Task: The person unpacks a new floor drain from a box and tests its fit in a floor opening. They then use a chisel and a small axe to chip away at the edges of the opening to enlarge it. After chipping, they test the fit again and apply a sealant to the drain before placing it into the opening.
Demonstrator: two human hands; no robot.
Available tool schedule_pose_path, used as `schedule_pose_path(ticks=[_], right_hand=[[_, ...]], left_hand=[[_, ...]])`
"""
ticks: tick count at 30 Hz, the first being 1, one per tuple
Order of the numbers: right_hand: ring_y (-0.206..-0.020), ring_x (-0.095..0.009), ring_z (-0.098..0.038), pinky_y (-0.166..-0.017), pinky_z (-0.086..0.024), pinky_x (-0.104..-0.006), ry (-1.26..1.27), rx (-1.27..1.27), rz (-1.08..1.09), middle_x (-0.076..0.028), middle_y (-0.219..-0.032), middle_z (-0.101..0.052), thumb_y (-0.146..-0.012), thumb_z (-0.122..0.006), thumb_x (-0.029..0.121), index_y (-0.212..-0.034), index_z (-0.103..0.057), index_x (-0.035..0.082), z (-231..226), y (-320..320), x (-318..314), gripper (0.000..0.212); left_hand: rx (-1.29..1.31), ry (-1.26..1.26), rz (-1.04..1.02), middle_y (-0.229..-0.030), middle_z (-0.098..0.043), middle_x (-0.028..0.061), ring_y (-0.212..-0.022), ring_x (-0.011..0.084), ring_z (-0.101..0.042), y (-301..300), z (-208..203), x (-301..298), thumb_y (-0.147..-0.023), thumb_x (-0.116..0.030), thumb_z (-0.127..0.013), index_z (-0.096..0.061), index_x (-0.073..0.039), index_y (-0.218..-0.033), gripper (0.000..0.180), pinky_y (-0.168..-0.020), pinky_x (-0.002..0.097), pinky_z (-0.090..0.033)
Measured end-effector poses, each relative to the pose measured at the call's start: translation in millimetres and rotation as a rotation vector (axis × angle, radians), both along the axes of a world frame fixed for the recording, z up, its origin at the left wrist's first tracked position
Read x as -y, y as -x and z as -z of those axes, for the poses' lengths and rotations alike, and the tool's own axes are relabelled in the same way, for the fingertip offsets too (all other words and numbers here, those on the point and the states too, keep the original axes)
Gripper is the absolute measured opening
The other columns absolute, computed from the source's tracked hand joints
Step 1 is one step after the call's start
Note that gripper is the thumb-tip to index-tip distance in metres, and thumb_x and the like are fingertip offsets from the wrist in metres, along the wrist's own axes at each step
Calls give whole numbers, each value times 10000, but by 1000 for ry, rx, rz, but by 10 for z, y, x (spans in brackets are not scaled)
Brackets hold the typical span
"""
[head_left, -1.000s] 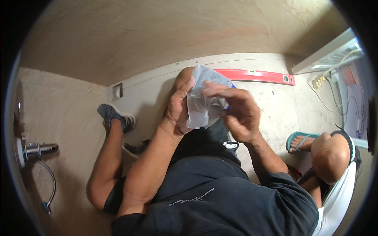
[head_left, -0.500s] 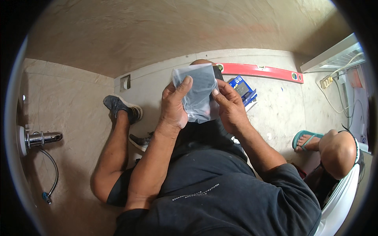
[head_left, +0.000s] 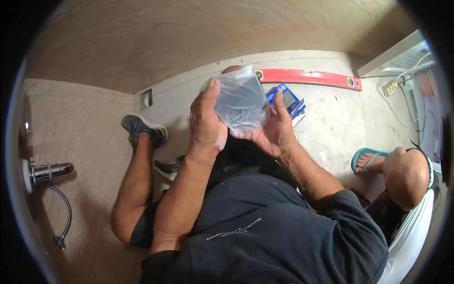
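Note:
A flat dark rectangular item in a cloudy clear plastic bag (head_left: 242, 100) is held up over my lap, slightly tilted. My left hand (head_left: 206, 116) grips its left side, with the thumb up along the edge and the fingers behind it. At the lower right, my right hand (head_left: 278, 131) supports the bag with its fingers underneath, while its thumb points up, apart from the plastic. What exactly the dark item is cannot be made out through the bag.
A red spirit level (head_left: 307, 79) lies along the far wall. Beside my right hand is a blue box (head_left: 292, 105) on the floor. Another person's foot in a green flip-flop (head_left: 371, 160) is at the right. A chrome fitting with a hose (head_left: 52, 173) sticks out at the left.
The bag has turned and tilted a little to the right. My right hand has shifted from pinching its right edge to supporting it from below, thumb lifted away.

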State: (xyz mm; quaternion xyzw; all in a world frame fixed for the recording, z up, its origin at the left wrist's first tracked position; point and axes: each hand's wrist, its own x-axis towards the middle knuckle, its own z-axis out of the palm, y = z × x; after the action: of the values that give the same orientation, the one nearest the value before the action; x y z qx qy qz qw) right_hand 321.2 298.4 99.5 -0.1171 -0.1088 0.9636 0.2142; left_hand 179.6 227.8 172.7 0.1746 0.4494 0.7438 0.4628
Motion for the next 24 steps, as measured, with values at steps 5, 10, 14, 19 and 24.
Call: schedule_pose_path(ticks=[5, 10, 14, 19, 24], right_hand=[[-1330, -406, -560, -965, -579, -614, -63, 48, -21, -239, -1486, -479, -952, -607, 656, -1541, -349, 15, 48, -196, -101, 908], [-1159, -316, -674, -842, -657, -500, -175, 62, -44, -127, -1334, -599, -1030, -637, 354, -1537, -412, 108, 219, -412, -229, 607], [-1130, -285, -686, -771, -676, -450, -185, 89, -61, -99, -1321, -622, -1045, -621, 286, -1505, -472, 156, 214, -444, -220, 501], [-1016, -253, -729, -634, -673, -384, -168, 119, -60, -96, -1232, -689, -1046, -620, 238, -1441, -540, 127, 371, -547, -243, 418], [-943, -214, -747, -559, -655, -333, -195, 278, 57, -93, -1156, -726, -1036, -635, 232, -1373, -596, 87, 500, -832, -373, 369]], left_hand=[[78, -11, 37, -1257, -674, 117, -1196, 252, -633, -52, 45, -71, -1025, -478, -602, -613, -16, -1301, 538, -1057, 437, -487], [119, -73, 7, -1317, -643, 135, -1219, 264, -625, -174, -44, -154, -1042, -537, -545, -542, -28, -1401, 623, -1054, 449, -495], [79, -128, -50, -1387, -595, 177, -1285, 314, -586, -162, -46, -215, -1059, -544, -495, -461, -47, -1477, 651, -1090, 481, -480], [75, -134, -142, -1468, -533, 246, -1357, 399, -531, 75, 63, -306, -1086, -548, -373, -420, -83, -1518, 636, -1126, 538, -453], [110, -29, -315, -1409, -592, 170, -1311, 349, -570, 413, 92, -337, -1095, -549, -349, -490, -60, -1460, 626, -1115, 508, -468]])
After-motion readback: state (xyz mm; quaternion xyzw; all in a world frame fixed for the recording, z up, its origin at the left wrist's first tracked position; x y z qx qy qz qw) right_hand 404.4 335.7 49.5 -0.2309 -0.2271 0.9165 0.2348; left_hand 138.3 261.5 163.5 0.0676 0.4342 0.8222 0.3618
